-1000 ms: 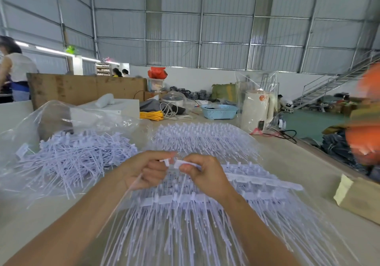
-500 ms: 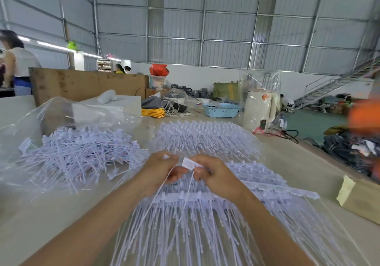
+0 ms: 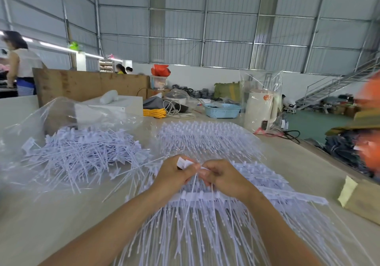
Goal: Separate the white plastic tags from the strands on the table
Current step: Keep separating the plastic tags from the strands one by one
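On the table (image 3: 51,230), just in front of the person, the left hand (image 3: 174,175) held a small white tag (image 3: 183,162) curled inside its fingers, while the right hand (image 3: 222,178) pinched another piece of white plastic between thumb and fingertips. The two hands were almost touching, and thin strands ran down from between them toward the sheet of joined strands (image 3: 205,214) lying beneath. To the left, on a clear plastic bag (image 3: 30,121), lay a loose heap of separated pieces (image 3: 82,154), which suggested a good share of the work was already done. Much seemed left, though: the sheet under the hands looked largely whole, its strands fanning toward the camera, and a second bundle (image 3: 205,138) sat beyond it, apparently untouched. Whether the held tag was fully free could not be told.
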